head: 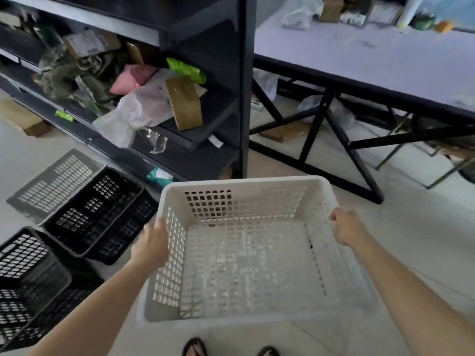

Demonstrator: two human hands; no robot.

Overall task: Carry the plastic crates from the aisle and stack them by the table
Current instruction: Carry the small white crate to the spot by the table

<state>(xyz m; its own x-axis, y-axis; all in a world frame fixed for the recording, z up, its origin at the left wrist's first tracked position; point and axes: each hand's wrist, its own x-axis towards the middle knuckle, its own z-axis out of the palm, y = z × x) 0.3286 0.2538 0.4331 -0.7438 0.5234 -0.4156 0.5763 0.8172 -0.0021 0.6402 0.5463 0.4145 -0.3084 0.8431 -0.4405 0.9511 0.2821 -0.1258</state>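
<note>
White plastic crate [246, 250]: one, empty, with perforated walls and floor, held off the floor between both hands, open side up and tilted slightly toward the wearer. Left hand [151, 246]: clasped on the crate's left rim, thumb inside the wall, fingers outside. Right hand [345, 231]: closed over the right rim at about the same height. Both forearms reach forward, bare; the crate hangs between them, above a pair of sandalled feet [228, 349] at the lower edge.

Black crates [95, 214]: two, lying on the pale floor [411, 227] to the left of the held crate, overlapping one another. Grey crate [54, 183]: one, lying just beyond them, touching the nearer black one. Further black crates [28, 283]: a nested group at the lower left corner; exact count cannot be told.

Dark metal shelving unit [241, 86]: standing ahead and left, its shelves loaded with plastic bags, a pink packet [131, 80], a green wrapper [186, 69] and a brown parcel [183, 104].

Table [359, 60]: ahead and right, pale top on black crossed legs, with blurred packages along its far edge. The held crate is nearer the wearer than the table, well apart from it.
</note>
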